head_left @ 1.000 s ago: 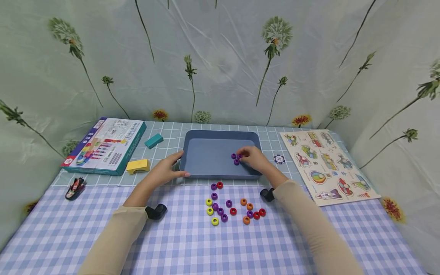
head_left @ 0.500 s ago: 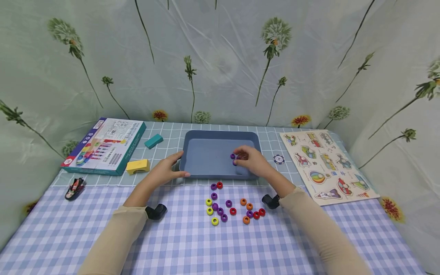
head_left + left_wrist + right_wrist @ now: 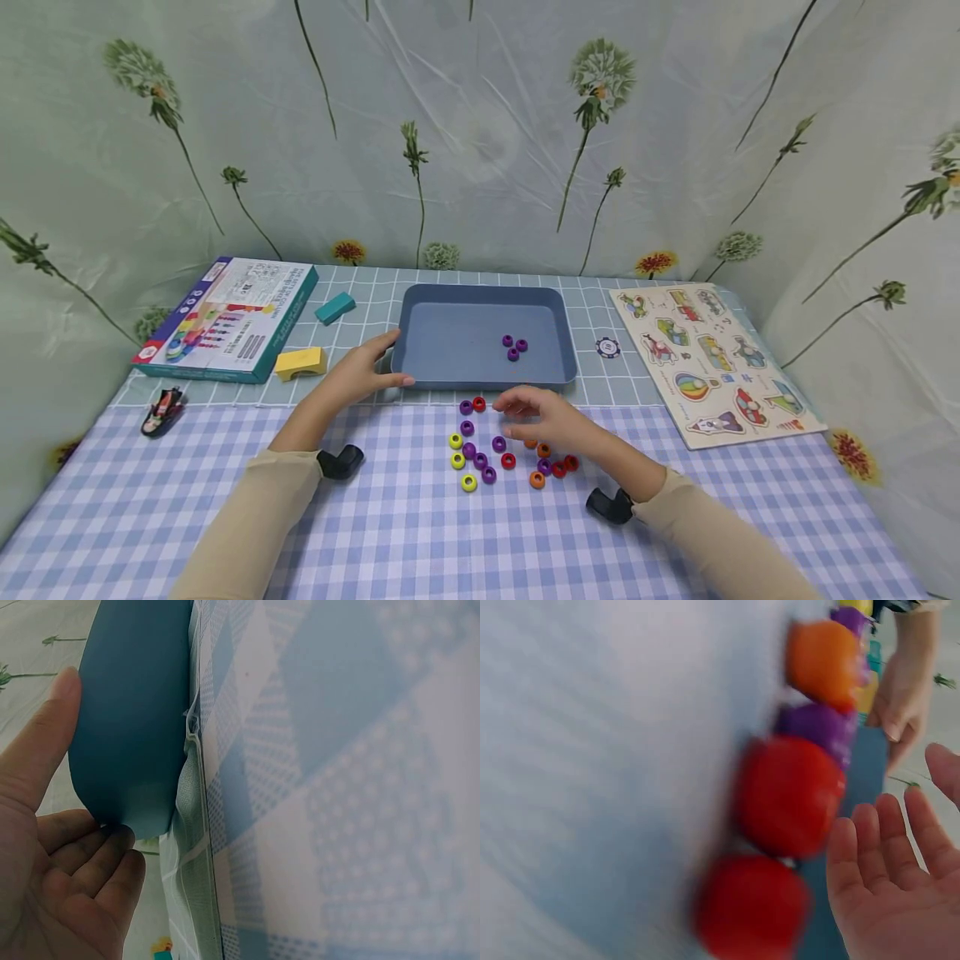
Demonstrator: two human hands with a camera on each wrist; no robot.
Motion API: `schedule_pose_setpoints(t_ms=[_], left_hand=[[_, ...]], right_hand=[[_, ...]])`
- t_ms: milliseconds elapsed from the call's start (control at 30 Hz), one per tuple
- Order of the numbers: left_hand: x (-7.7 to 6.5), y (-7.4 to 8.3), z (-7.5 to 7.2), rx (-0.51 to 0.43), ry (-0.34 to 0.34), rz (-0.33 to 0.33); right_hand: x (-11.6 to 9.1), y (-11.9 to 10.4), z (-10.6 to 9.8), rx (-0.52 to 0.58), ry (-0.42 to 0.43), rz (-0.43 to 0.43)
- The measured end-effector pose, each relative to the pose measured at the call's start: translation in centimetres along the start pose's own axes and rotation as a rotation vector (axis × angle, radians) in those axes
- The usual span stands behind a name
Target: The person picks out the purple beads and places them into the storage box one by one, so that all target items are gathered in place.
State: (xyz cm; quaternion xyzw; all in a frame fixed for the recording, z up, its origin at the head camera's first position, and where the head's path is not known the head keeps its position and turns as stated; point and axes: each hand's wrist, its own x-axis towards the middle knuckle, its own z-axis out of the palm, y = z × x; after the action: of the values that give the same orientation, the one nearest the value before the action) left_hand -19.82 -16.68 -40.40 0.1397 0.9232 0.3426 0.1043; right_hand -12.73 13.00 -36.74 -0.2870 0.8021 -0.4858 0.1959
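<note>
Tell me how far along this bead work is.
Done, it seems: three purple beads lie in the tray. In hand: the left hand touches the tray's left end; the right hand, no bead visible in it, is over the checked cloth. Still to do, perhaps: the seven purple beads visible there, among yellow beads, red beads and orange beads.

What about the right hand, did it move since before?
Yes. In the head view, the right hand has moved toward the person, from over the blue tray to its near side.
</note>
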Motion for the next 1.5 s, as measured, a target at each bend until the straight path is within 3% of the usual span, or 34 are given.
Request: schedule_pose_setpoints(t_ms=[200,433,567,767,967,1133,1267,1500], left_hand=[[0.0,-0.1,0.1,-0.009,-0.002,-0.009],[0.0,-0.1,0.1,-0.011,-0.003,-0.011],[0.0,-0.2,0.0,-0.004,-0.002,-0.012],[0.1,-0.2,0.1,-0.005,0.001,-0.001],[0.1,-0.2,0.1,-0.008,0.000,-0.005],[0.1,-0.2,0.1,-0.012,0.001,-0.004],[0.1,-0.2,0.0,-0.013,-0.001,-0.005],[0.0,0.0,0.0,-0.013,-0.002,-0.003]], right_hand=[[0.2,1.7,0.8,-0.043,-0.089,0.037],[0.9,4.2,1.1,-0.194,-0.129,-0.004],[1.0,4.1,1.1,-0.211,-0.127,0.015],[1.1,1.5,-0.1,-0.161,-0.034,0.009],[2.4,0.2,-2.5,-0.061,0.148,-0.064],[4.6,1.5,-4.0,0.030,0.290,-0.039],[6.6,3.6,-4.8,0.066,0.344,0.011],[8.6,6.7,-5.1,-0.075,0.334,0.052]])
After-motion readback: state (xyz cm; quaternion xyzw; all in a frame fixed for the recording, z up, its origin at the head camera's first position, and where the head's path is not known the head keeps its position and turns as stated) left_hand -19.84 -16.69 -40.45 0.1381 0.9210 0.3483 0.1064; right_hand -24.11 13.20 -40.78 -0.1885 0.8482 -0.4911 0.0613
